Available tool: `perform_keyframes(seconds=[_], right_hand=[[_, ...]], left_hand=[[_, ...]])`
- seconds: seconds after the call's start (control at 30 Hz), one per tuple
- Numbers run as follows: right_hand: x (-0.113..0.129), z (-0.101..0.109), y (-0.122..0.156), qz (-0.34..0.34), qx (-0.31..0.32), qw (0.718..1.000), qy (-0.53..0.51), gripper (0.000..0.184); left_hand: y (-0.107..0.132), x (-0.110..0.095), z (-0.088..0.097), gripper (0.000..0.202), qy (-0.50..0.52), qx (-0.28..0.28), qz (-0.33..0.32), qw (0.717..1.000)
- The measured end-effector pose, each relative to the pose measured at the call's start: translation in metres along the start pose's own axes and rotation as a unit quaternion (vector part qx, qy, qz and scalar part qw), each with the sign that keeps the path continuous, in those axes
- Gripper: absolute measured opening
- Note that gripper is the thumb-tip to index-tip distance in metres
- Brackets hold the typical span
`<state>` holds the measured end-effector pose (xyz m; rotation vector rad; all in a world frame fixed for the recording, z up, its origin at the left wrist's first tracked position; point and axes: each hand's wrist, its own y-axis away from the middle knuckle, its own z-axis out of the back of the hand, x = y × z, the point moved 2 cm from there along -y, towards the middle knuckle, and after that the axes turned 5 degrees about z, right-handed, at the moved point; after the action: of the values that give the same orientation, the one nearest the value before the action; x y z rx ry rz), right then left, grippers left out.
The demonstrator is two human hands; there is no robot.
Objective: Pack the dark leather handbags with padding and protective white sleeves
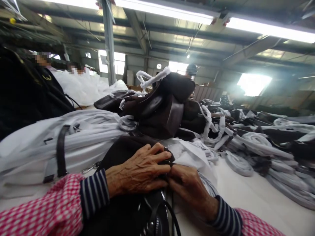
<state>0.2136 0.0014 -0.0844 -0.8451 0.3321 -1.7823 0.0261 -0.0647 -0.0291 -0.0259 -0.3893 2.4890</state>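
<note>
Our left hand [142, 168] lies, fingers spread, on the black bag [118, 213] atop the white table [238, 200]; our right hand [190, 188] curls at its edge, whether pinching we cannot tell. Beyond, we see heaped bags [159, 109].

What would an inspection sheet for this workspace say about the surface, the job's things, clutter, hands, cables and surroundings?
Surface: white table, largely covered on both sides.
Job's things: black fabric item, apparently a bag, with a metal zip below the hands.
Clutter: dark bags heaped ahead; white bundle with a black strap at left; white-wrapped coils at right.
Hands: left hand lies over the black item; right hand is at its edge, fingertips hidden, so grip unclear.
Cables: nothing seen; the thin black loop near the zip looks like a handle.
Surroundings: strip lights, metal post, wall clock, bright windows.
</note>
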Motion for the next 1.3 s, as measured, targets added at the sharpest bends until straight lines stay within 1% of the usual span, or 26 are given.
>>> perform_keyframes(seconds=[0.1, 0.17, 0.27, 0.37, 0.43, 0.5, 0.57, 0.63, 0.73, 0.8, 0.87, 0.93, 1.0, 1.07, 1.2, 1.3], right_hand=[[-0.001, 0.001, -0.003, -0.068, 0.014, 0.995, -0.07, 0.018], [0.001, 0.003, -0.005, -0.09, 0.017, 0.99, -0.103, 0.014], [0.006, 0.006, -0.007, -0.073, 0.008, 0.991, -0.11, 0.012], [0.01, 0.009, -0.008, -0.045, -0.004, 0.996, -0.079, 0.015], [0.011, 0.01, -0.009, -0.045, -0.01, 0.997, -0.069, 0.017], [0.011, 0.009, -0.009, -0.057, -0.008, 0.995, -0.083, 0.018], [0.009, 0.006, -0.01, -0.08, -0.005, 0.991, -0.105, 0.021], [0.006, 0.002, -0.01, -0.105, 0.001, 0.988, -0.117, 0.023], [0.003, -0.002, -0.011, -0.13, 0.019, 0.983, -0.126, 0.024], [0.002, -0.003, -0.012, -0.141, 0.027, 0.979, -0.143, 0.023], [0.001, -0.002, -0.013, -0.154, 0.024, 0.974, -0.164, 0.023], [0.001, 0.0, -0.014, -0.164, 0.022, 0.97, -0.178, 0.023], [0.001, 0.0, -0.015, -0.167, 0.032, 0.969, -0.179, 0.023], [0.002, -0.001, -0.015, -0.163, 0.052, 0.971, -0.166, 0.02], [0.005, -0.003, -0.015, -0.134, 0.077, 0.98, -0.125, 0.015], [0.006, -0.003, -0.015, -0.144, 0.078, 0.981, -0.104, 0.015]], left_hand=[[0.0, 0.001, -0.003, 0.039, 0.016, 0.002, 0.003, 1.0], [-0.004, 0.0, 0.001, 0.043, 0.044, 0.015, 0.016, 0.999], [-0.015, -0.006, 0.009, 0.032, 0.063, 0.027, 0.042, 0.997], [-0.022, -0.01, 0.018, 0.022, 0.03, 0.027, 0.056, 0.998], [-0.022, -0.011, 0.023, 0.019, 0.006, 0.02, 0.052, 0.998], [-0.017, -0.007, 0.024, 0.023, -0.01, 0.013, 0.037, 0.999], [-0.01, -0.001, 0.019, 0.029, -0.015, 0.011, 0.03, 0.999], [-0.004, 0.006, 0.009, 0.032, -0.002, 0.013, 0.049, 0.999], [0.002, 0.013, -0.008, 0.022, 0.029, -0.003, 0.104, 0.994], [0.003, 0.016, -0.015, 0.013, 0.054, -0.011, 0.123, 0.991], [0.003, 0.019, -0.019, 0.011, 0.088, -0.015, 0.121, 0.989], [0.004, 0.022, -0.021, 0.02, 0.117, -0.016, 0.113, 0.987], [0.005, 0.025, -0.024, 0.027, 0.129, -0.017, 0.105, 0.986], [0.005, 0.028, -0.028, 0.029, 0.13, -0.021, 0.096, 0.987], [0.003, 0.03, -0.035, 0.02, 0.123, -0.037, 0.086, 0.988], [0.001, 0.031, -0.037, 0.015, 0.134, -0.044, 0.084, 0.986]])
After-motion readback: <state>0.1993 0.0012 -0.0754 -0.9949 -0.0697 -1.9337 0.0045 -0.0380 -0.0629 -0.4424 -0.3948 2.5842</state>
